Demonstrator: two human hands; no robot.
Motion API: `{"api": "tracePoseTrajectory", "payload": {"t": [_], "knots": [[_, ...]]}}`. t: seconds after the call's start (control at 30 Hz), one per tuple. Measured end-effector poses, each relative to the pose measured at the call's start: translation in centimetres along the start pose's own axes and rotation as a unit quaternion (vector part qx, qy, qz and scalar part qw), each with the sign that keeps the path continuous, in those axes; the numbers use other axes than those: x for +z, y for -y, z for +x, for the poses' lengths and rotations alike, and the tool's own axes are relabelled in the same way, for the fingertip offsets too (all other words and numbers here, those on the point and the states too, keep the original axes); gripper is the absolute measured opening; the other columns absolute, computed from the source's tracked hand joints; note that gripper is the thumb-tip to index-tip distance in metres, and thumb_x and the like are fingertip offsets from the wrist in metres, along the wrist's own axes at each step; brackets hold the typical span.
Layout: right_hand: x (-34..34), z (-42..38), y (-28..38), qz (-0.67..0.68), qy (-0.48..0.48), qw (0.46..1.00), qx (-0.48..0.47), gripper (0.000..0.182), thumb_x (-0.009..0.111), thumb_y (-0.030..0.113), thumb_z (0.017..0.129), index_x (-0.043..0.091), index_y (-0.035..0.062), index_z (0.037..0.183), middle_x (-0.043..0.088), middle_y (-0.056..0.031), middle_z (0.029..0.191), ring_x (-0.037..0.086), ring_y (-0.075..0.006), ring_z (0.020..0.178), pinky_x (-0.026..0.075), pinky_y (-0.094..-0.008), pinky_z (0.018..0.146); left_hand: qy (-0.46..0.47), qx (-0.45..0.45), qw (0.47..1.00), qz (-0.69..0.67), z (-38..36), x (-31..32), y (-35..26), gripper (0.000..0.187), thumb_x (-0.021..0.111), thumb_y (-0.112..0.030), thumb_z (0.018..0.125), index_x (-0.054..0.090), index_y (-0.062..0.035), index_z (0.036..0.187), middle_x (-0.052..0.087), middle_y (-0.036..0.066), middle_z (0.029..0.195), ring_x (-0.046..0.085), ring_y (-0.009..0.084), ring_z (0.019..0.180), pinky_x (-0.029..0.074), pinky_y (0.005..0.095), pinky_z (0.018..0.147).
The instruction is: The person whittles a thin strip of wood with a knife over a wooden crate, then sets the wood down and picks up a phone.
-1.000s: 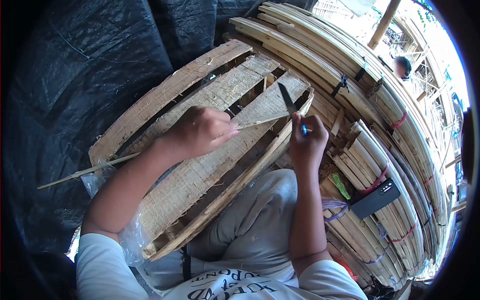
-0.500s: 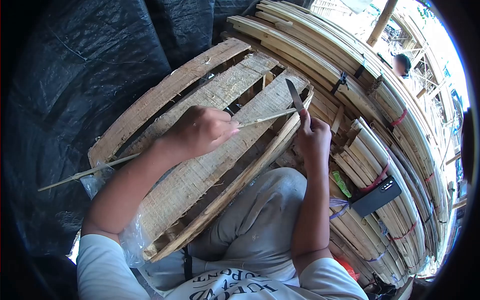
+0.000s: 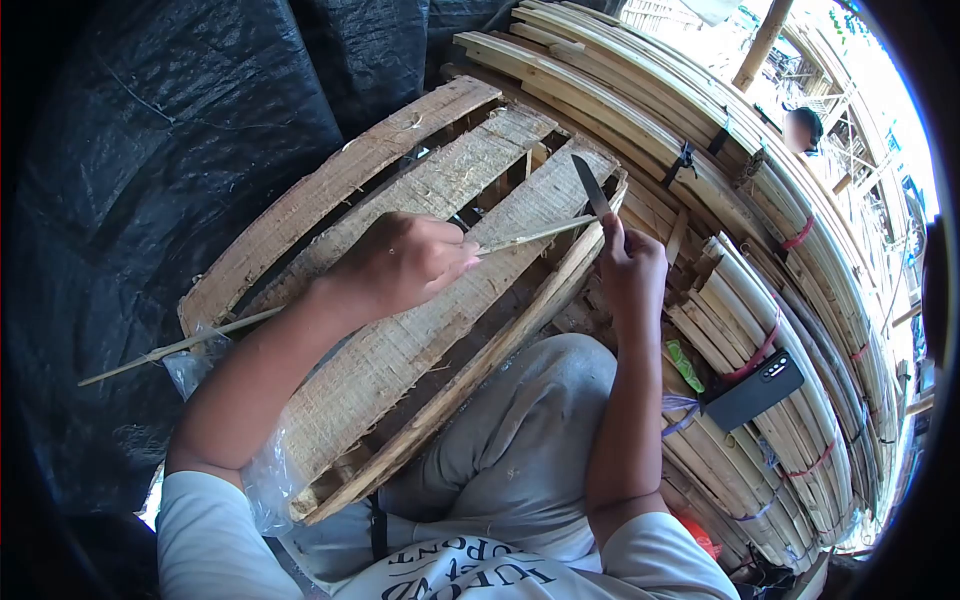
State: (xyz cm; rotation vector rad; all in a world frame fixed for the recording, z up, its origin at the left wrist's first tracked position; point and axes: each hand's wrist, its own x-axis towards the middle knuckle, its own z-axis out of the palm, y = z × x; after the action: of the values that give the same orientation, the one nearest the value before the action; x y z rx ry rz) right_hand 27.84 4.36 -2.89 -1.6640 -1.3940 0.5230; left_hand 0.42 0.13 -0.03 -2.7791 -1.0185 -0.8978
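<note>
My left hand (image 3: 408, 258) is closed around a thin bamboo stick (image 3: 530, 236), whose far end runs back under my forearm to the lower left. In my right hand (image 3: 634, 262) is a knife (image 3: 590, 186), its dark blade pointing up and away from me. The blade's lower part lies against the right end of the stick, by my right thumb. Both hands are over a rough slatted wooden bench (image 3: 400, 345), with its edge pole (image 3: 470, 385) running beside my raised knee.
Bundles of wooden strips (image 3: 600, 90) are stacked at the right and back. A dark phone (image 3: 754, 390) rests on the right-hand bundles near a green wrapper (image 3: 685, 366). Black tarp (image 3: 180, 150) hangs at the left. A person (image 3: 803, 130) is in the far right background.
My right hand and the knife have shifted slightly to the right, toward the end of the stick. My left hand stays nearly still, gripping the stick.
</note>
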Motion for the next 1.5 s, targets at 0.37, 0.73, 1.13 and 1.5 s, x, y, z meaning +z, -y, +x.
{"api": "tracePoseTrajectory", "payload": {"t": [0.37, 0.73, 1.13, 1.5], "knots": [[-0.1, -0.6, -1.1, -0.038, 0.025, 0.999, -0.009, 0.056, 0.066, 0.039, 0.103, 0.064, -0.007, 0.071, 0.044, -0.0172, 0.053, 0.035, -0.0209, 0.049, 0.038, -0.0405, 0.052, -0.009, 0.028, 0.999, 0.016, 0.2, -0.1, -0.4, 0.008, 0.077, -0.008, 0.089, 0.074, -0.0001, 0.087, 0.066, 0.012, 0.072, 0.066, 0.0262, 0.063, 0.051, 0.0378, 0.056], [-0.3, -1.3, -0.5, -0.028, 0.05, 0.998, -0.013, 0.053, 0.067, 0.036, 0.103, 0.064, -0.0088, 0.075, 0.049, -0.0191, 0.054, 0.035, -0.0225, 0.049, 0.038, -0.0404, 0.05, 0.011, 0.033, 0.999, 0.033, -0.1, -0.3, 0.0, 0.009, 0.076, -0.007, 0.09, 0.072, 0.0011, 0.087, 0.061, 0.012, 0.068, 0.065, 0.0274, 0.062, 0.051, 0.0386, 0.055], [0.3, -1.2, -1.2, 0.009, 0.027, 0.999, -0.034, 0.053, 0.067, 0.036, 0.104, 0.065, -0.0094, 0.078, 0.048, -0.0162, 0.054, 0.036, -0.0164, 0.051, 0.036, -0.0395, 0.05, 0.094, -0.107, 0.985, 0.095, 0.6, 0.8, -2.6, 0.035, 0.065, -0.001, 0.09, 0.066, 0.0012, 0.125, 0.063, 0.015, 0.105, 0.068, 0.0306, 0.094, 0.059, 0.0403, 0.076], [0.6, -1.9, -0.8, 0.023, 0.063, 0.997, -0.031, 0.049, 0.069, 0.035, 0.101, 0.068, -0.0085, 0.079, 0.051, -0.0155, 0.055, 0.041, -0.015, 0.05, 0.038, -0.0377, 0.05, 0.039, -0.071, 0.995, 0.067, 1.1, 0.6, -1.8, 0.024, 0.071, -0.013, 0.094, 0.071, -0.0022, 0.115, 0.065, 0.011, 0.093, 0.07, 0.028, 0.082, 0.058, 0.0403, 0.07]]}}
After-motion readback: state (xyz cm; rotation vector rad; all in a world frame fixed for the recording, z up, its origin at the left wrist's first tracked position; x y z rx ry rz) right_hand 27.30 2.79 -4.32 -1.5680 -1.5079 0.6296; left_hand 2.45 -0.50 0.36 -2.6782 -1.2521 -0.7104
